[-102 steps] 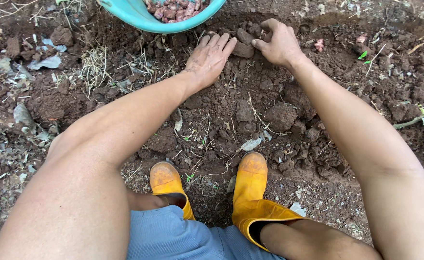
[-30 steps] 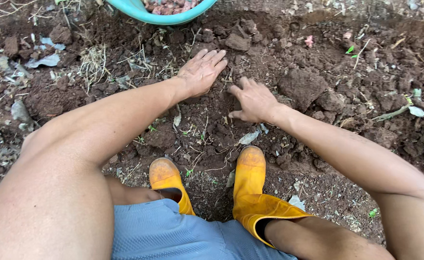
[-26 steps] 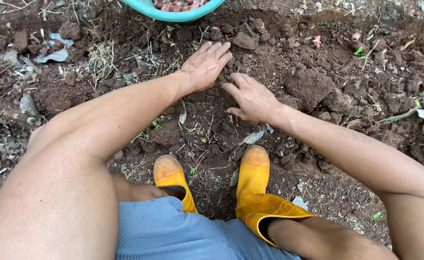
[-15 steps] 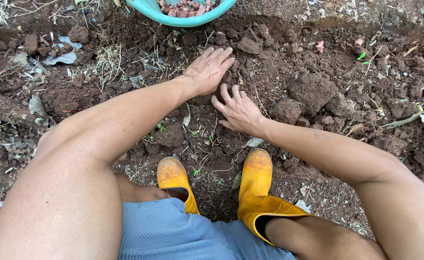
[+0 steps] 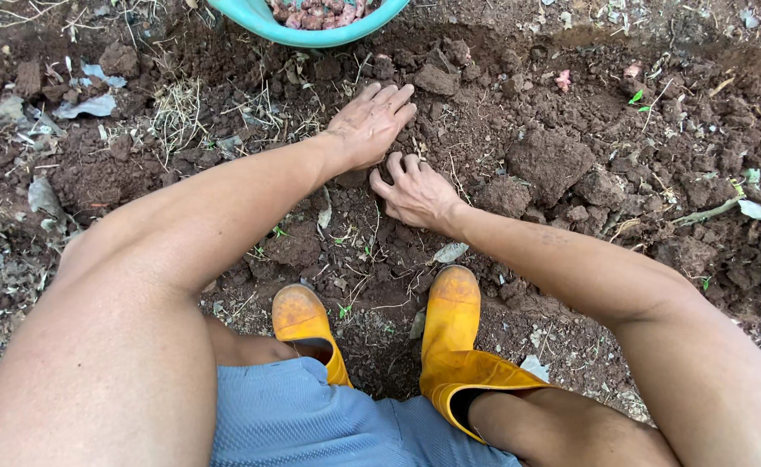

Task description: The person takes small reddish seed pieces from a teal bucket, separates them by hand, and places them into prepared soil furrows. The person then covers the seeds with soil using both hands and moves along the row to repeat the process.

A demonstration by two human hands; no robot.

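Note:
I squat over loose dark soil (image 5: pixel 519 104) in yellow rubber boots (image 5: pixel 451 346). My left hand (image 5: pixel 370 124) lies flat on the soil, palm down, fingers stretched toward a teal bowl (image 5: pixel 311 24). Just below and to the right of it, my right hand (image 5: pixel 415 192) presses into the soil with its fingers curled and dug in. The two hands nearly touch. Neither hand shows anything held; the right fingertips are partly hidden in the dirt.
The teal bowl at the top edge holds several pinkish pieces. Large clods (image 5: pixel 546 160) lie to the right of my hands. Dry grass (image 5: pixel 177 108), dead leaves (image 5: pixel 86 105) and small green shoots are scattered about. A shallow furrow runs across the top.
My right hand has drawn back from the far clods toward my boots and leftward, ending close under my left hand. The left hand has stayed flat on the soil.

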